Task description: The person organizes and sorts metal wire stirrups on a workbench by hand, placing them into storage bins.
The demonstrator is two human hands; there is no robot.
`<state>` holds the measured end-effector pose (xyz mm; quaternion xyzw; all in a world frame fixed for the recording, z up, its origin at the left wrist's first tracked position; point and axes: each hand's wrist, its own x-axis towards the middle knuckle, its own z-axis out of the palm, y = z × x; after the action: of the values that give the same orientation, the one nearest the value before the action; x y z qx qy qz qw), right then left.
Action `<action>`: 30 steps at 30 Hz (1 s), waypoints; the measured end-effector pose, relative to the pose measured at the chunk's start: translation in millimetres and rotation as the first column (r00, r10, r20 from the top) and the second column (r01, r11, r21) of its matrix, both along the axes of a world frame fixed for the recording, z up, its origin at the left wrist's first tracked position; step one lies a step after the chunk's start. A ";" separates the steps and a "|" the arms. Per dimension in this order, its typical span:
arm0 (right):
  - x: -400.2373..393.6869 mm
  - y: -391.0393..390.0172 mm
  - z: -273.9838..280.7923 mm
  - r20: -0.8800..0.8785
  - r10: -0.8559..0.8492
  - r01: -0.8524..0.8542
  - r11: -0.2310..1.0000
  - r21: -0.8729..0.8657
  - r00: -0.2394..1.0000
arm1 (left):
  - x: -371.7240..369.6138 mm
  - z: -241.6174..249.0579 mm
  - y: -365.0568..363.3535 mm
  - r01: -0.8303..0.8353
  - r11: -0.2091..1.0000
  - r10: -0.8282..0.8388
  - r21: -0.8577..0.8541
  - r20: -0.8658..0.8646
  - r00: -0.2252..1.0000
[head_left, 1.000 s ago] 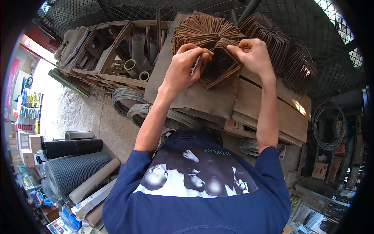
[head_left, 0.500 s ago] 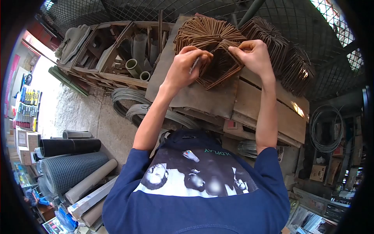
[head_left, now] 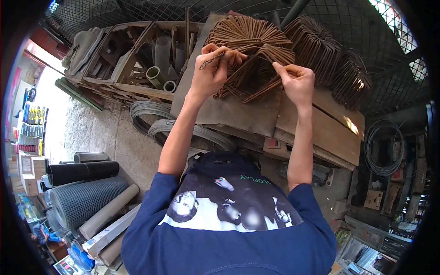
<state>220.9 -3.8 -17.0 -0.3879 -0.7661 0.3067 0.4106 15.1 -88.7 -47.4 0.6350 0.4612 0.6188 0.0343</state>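
Both hands pinch rusty rings (head_left: 250, 55) at 12 o'clock: left hand (head_left: 211, 68) lifts some, right hand (head_left: 297, 82) pulls one free.

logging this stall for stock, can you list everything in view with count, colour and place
rusty bent steel stirrups: several bundles, brown, on bench top
worn wooden bench: one, brown, centre
wooden crate of plastic pipes: one, grey-brown, upper left
coiled grey wire: two coils, beside the bench
coiled wire on wall: one, grey, right
grey wire mesh roll: one, lower left
black roll: one, above the mesh
left hand: pinching a thin wire piece, on stirrups
right hand: gripping a stirrup
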 end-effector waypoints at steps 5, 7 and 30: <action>2.5 0.8 3.5 0.020 0.011 -0.011 1.000 0.006 1.000 | -4.2 9.7 -4.2 -0.047 0.999 0.046 -0.016 -0.073 0.996; 2.3 1.6 6.0 0.023 0.009 -0.009 1.000 -0.018 1.000 | -3.4 9.1 -5.8 -0.053 0.998 0.051 -0.035 -0.052 0.997; -58.0 21.1 80.7 0.708 0.089 -0.592 0.627 0.507 0.700 | 53.0 11.8 -10.3 -0.001 1.000 0.007 0.012 -0.521 0.854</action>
<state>162.9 17.3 63.7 -0.1147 -0.9741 -0.0795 0.1777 68.1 -99.0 -35.6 0.7779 0.4511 0.4268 -0.0967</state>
